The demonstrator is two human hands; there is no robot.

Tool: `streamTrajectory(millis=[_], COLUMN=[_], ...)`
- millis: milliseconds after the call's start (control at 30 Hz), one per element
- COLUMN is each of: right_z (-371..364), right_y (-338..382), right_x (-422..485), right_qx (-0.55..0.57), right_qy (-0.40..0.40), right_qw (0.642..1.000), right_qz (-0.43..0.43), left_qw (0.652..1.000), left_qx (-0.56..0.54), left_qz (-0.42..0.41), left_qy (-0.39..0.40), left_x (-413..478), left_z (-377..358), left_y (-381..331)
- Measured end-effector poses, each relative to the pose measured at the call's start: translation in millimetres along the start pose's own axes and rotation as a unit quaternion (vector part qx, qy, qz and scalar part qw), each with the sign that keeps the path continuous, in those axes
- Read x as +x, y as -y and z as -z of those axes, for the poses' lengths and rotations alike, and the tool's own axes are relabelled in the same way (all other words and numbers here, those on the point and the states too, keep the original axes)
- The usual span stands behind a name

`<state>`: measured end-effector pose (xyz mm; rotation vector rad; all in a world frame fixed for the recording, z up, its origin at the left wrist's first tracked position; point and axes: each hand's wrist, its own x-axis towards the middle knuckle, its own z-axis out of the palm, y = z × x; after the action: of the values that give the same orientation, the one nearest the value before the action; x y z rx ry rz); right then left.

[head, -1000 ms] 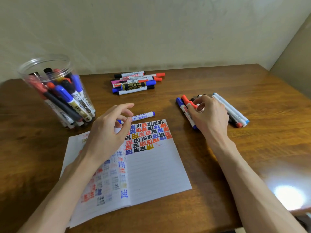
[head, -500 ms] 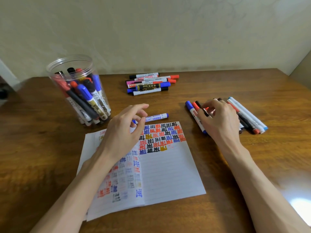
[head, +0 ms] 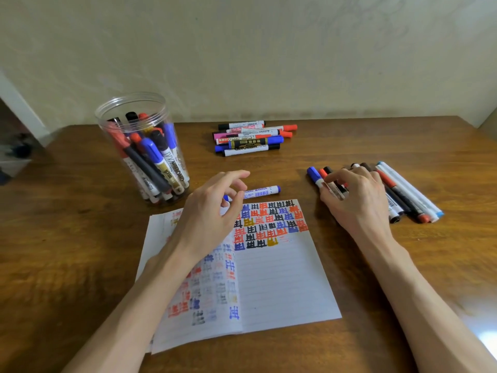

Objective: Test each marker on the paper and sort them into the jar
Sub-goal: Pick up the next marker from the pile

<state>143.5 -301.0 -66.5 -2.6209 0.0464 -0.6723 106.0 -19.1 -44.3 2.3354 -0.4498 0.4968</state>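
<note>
Mid-table: lined paper, open flat, upper part packed with red, blue, black and yellow test marks, left page covered in fainter ones. At ten o'clock from it, clear jar, upright, crowded with markers leaning at a slant. At twelve, near the far edge, pile of markers lying sideways. Just past the paper's top edge, also at twelve, blue marker, flat on the wood, lengthwise from nine to three. Over its nine o'clock end and the paper's upper left corner, left hand, fingers loosely curled and spread, clasping nothing; touching the marker or not, impossible to tell. At two o'clock from the paper, row of markers side by side. On the row's nine o'clock part, right hand, thumb and fingertips pinching the barrel of a red marker, cap toward eleven, just beside a blue-capped one.
</note>
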Motion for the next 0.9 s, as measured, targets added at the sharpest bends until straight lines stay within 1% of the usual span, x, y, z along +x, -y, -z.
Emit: streamTrajectory(millis=[100,233,333,400,467,533,600,733,800,900], right_z=[-1.6,-3.3,-2.3,-1.6,-1.4,-2.4,-3.2,-3.3,-4.0,-9.7], right_y=[1.0,3.2,11.1,19.8,28.3,35.4,42.9,58.0,63.8,67.5], right_x=[-0.7,-1.3,-3.6,-7.5,-11.0,-12.1,-10.0,0.4,7.1,10.4], right_qx=[0.013,0.013,0.041,0.069,0.105,0.131,0.161,0.229,0.249,0.253], right_qy=[-0.013,-0.009,-0.011,-0.014,0.003,0.028,0.043,0.068,0.073,0.076], right_qw=[1.000,1.000,0.999,0.996,0.991,0.987,0.982,0.969,0.965,0.963], right_qz=[0.004,0.009,0.023,0.054,0.082,0.093,0.085,0.059,0.049,0.046], left_qw=[1.000,1.000,0.998,0.994,0.991,0.987,0.989,0.997,0.998,0.995], left_qx=[0.000,0.013,0.037,0.059,0.076,0.088,0.070,0.033,0.051,0.088], left_qz=[0.000,0.009,0.049,0.083,0.107,0.118,0.112,0.063,0.041,0.050], left_qy=[0.002,0.010,0.030,0.036,0.039,0.060,0.067,0.021,0.009,0.007], left_x=[0.1,0.5,-1.2,-1.5,4.2,18.9,41.5,99.0,126.6,160.0], left_z=[-0.4,-0.9,-1.0,0.6,4.7,8.9,8.1,-14.5,-31.4,-54.2], left_y=[0.5,1.4,2.1,0.0,-3.4,-7.8,-12.2,-9.5,0.4,21.1])
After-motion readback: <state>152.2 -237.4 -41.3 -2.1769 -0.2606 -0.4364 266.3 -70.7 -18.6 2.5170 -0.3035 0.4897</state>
